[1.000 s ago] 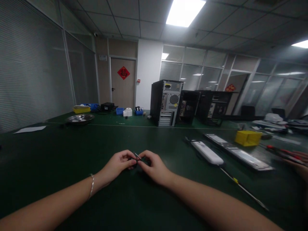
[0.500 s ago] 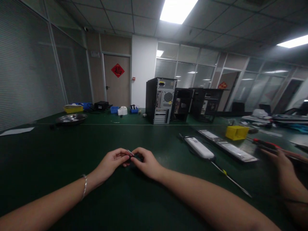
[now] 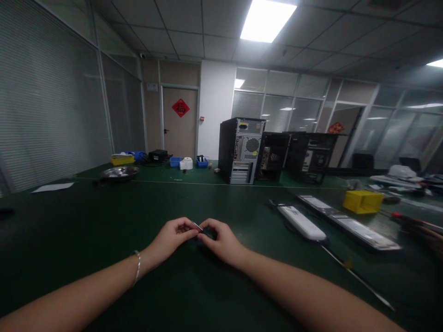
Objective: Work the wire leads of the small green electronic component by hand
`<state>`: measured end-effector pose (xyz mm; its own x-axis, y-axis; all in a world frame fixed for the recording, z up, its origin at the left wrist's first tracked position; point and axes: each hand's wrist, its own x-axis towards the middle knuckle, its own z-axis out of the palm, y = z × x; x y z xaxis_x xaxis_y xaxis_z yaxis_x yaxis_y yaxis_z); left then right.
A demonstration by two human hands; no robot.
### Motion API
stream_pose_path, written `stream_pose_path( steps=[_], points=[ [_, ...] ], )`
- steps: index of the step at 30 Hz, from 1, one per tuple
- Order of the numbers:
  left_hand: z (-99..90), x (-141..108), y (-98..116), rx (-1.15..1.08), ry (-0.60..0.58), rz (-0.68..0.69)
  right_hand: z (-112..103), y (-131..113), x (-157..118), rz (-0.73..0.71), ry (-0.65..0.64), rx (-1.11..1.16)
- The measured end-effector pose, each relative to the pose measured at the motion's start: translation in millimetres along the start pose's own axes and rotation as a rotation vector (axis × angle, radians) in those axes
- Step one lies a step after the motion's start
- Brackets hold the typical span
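Low over the green table (image 3: 145, 216), my left hand (image 3: 177, 235) and my right hand (image 3: 221, 240) meet fingertip to fingertip. Between them is a small, thin metallic piece (image 3: 198, 226), pinched by the fingers of both hands. Its exact shape is too small to tell, and part of it is hidden by the fingertips. A bracelet circles my left wrist. To the right of my right hand lies a white power strip (image 3: 302, 222) with a cable.
Computer cases (image 3: 242, 150) stand behind my hands. At the right are a long metal-and-white part (image 3: 349, 221), a yellow bin (image 3: 363, 202) and a red-handled tool (image 3: 411, 219). A metal dish (image 3: 120, 173) and white paper (image 3: 52, 187) lie at the left.
The view has turned left, so everything appears further right. The other person's hand at the right edge is no longer clearly visible. My hands still hold the small piece together.
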<state>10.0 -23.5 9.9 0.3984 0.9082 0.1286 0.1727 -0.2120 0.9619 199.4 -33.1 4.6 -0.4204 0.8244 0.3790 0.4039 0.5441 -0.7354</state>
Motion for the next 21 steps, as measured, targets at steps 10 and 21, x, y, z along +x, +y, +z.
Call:
stream_pose_path(
  steps=[10,21],
  points=[
    [5.2,-3,3,-0.014,0.004,-0.023,0,0,-9,0.005,-0.006,-0.018],
    [4.3,-4,6,-0.043,-0.019,-0.061,-1,-4,-12,-0.043,0.026,0.038]
  ],
)
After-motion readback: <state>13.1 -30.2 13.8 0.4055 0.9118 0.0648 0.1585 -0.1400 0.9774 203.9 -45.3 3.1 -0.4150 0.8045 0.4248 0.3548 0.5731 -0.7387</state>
